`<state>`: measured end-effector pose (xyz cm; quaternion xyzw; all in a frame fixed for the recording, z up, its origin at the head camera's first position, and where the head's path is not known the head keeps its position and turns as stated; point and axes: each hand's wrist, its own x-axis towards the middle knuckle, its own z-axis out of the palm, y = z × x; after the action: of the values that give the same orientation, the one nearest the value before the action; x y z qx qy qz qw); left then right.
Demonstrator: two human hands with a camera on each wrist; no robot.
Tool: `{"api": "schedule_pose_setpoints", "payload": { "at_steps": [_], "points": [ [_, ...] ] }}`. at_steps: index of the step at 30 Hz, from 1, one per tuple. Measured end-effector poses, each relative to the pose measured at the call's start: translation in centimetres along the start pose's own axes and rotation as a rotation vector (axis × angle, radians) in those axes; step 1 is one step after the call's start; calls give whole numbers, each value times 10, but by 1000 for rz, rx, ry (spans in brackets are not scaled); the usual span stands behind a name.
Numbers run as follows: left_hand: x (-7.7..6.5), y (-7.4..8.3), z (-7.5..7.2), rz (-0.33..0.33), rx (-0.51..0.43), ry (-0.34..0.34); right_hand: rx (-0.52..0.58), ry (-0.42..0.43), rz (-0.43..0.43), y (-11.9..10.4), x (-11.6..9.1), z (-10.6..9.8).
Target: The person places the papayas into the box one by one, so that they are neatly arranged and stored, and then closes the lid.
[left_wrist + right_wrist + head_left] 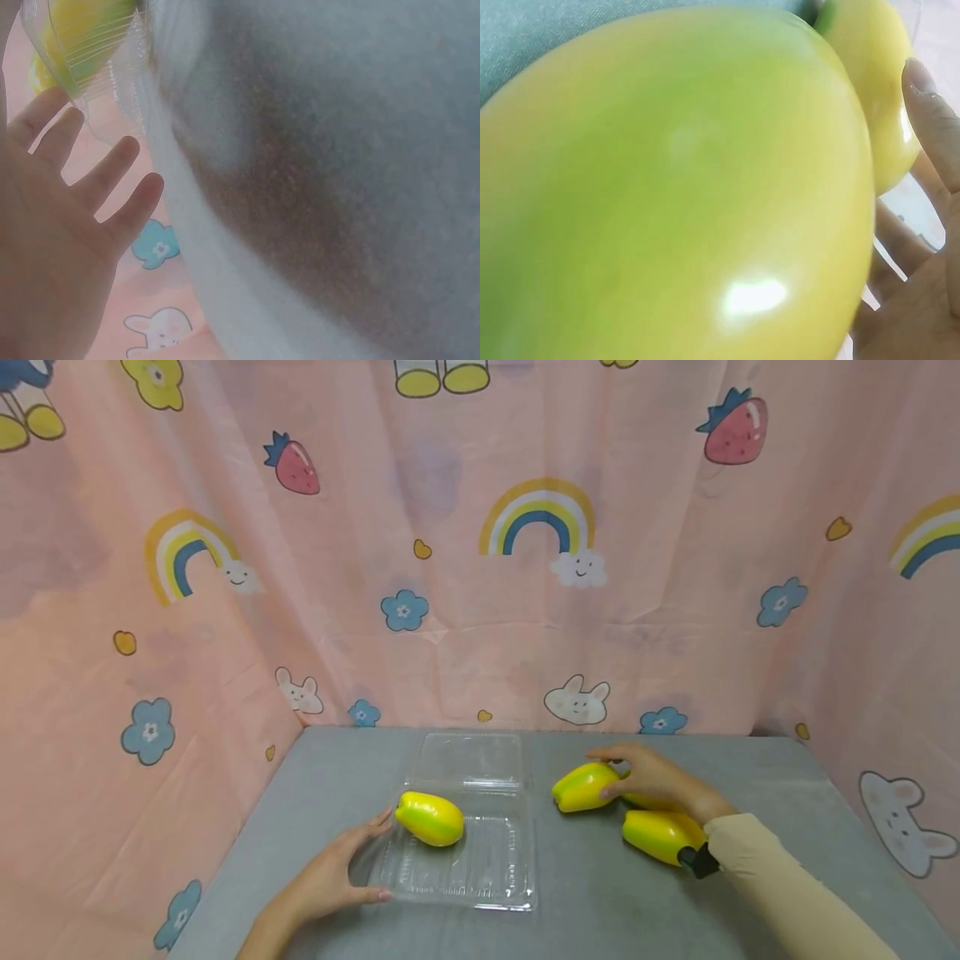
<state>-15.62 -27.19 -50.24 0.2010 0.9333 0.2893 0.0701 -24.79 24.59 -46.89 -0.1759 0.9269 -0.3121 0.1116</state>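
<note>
A yellow-green papaya (430, 819) lies in the left part of an open clear plastic clamshell box (517, 889). My left hand (330, 872) is at the box's left side, fingers spread and thumb apart, holding nothing. In the left wrist view its straight fingers (120, 161) are close to the clear wall. Right of the box, my right hand (652, 777) has its thumb and fingers on opposite sides of another papaya (581, 788), gripping its right end. Under that hand and wrist are more papayas, one at the front (660, 835) and one mostly hidden (643, 802).
The box's lid (468, 758) lies folded back toward the curtain (480, 652). The grey table (585, 893) meets the patterned curtain at its back and sides. A dark piece (699, 860) is at the right wrist. One papaya (667, 187) fills most of the right wrist view.
</note>
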Motion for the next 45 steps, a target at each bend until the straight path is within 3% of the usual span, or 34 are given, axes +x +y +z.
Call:
{"api": "schedule_pose_setpoints", "payload": {
  "at_steps": [10, 45],
  "points": [
    [0, 2, -2, 12, -9, 9, 5, -9, 28, -3, -2, 4],
    [1, -1, 1, 3, -34, -11, -46, 23, 8, -6, -2, 6]
  ]
}}
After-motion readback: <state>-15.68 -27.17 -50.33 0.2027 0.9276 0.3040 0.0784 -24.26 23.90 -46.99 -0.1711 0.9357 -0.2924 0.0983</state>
